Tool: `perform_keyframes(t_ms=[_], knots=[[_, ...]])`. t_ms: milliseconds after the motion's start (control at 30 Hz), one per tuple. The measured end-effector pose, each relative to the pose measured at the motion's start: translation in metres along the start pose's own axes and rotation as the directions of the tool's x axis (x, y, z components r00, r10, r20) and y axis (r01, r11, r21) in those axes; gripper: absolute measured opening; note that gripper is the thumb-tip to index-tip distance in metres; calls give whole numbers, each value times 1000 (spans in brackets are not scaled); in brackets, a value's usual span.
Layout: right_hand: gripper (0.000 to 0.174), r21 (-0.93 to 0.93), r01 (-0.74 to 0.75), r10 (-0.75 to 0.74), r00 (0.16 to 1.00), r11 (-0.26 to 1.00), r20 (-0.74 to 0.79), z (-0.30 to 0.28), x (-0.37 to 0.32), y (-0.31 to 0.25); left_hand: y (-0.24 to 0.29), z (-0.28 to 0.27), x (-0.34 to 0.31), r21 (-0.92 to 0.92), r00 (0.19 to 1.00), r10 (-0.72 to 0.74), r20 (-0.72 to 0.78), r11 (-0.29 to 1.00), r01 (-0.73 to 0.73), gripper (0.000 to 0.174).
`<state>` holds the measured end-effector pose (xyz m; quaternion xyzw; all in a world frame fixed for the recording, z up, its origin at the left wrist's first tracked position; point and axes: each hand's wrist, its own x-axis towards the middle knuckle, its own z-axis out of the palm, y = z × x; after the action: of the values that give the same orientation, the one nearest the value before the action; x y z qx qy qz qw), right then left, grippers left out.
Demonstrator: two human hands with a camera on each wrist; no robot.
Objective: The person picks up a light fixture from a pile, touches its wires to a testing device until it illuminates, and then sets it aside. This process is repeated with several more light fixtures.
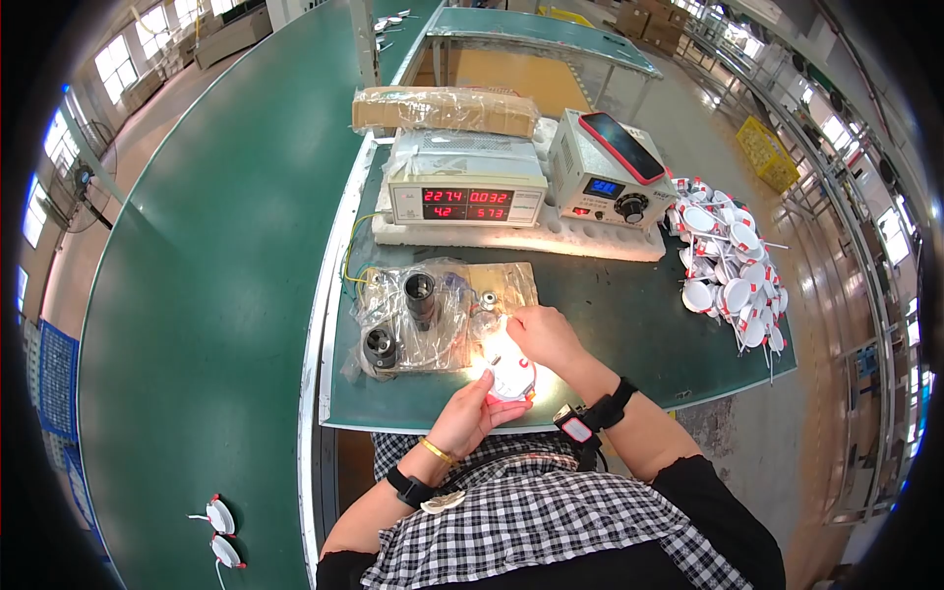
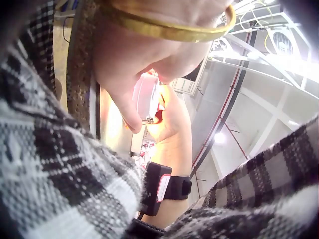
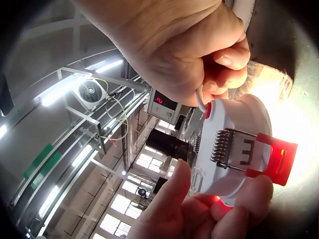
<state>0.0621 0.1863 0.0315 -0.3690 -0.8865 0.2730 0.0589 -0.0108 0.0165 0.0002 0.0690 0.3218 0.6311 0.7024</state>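
Observation:
A round white LED downlight [image 1: 512, 378] glows brightly at the front edge of the bench, its light spilling onto the bench top. My left hand [image 1: 466, 417] holds it by the rim, thumb on one side and fingers on the other. In the right wrist view the downlight [image 3: 227, 149] shows its white housing, a coiled spring clip [image 3: 223, 148] and a red clip end [image 3: 280, 158]. Just above the housing, my right hand [image 1: 547, 338] has its fingers curled round the lamp's white cord [image 3: 200, 98].
Behind the hands lies a plastic-wrapped board with black sockets [image 1: 420, 295]. A power meter [image 1: 466, 192] with red digits and a dial unit [image 1: 602, 177] with a phone [image 1: 622, 146] on top stand at the back. Downlights [image 1: 733, 256] are heaped at right; two [image 1: 221, 516] lie far left.

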Motion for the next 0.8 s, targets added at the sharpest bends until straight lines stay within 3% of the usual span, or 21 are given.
perform_keyframes(t_ms=[433, 567, 633, 667, 733, 800], knots=[[28, -5, -23, 22, 999, 1000, -27, 1, -2, -2, -1, -1, -2, -6, 1000, 17, -14, 1000, -17, 47], [26, -40, 48, -47, 999, 998, 29, 5, 0, 11, -6, -2, 3, 35, 999, 27, -47, 999, -25, 46], [27, 39, 47, -48, 999, 998, 13, 3, -5, 7, -6, -4, -1, 112, 999, 29, -16, 993, -27, 44], [32, 137, 168, -163, 985, 976, -50, 8, -5, 15, -6, -3, -6, 142, 999, 43, -31, 989, -38, 44], [33, 308, 26, -61, 993, 951, 104, -29, -10, 17, -4, -14, -26, 207, 995, 60, -76, 977, -43, 44], [27, 218, 294, -274, 955, 931, -117, -42, -7, 42, 2, -26, -38, 190, 991, 104, -87, 978, -86, 41]])
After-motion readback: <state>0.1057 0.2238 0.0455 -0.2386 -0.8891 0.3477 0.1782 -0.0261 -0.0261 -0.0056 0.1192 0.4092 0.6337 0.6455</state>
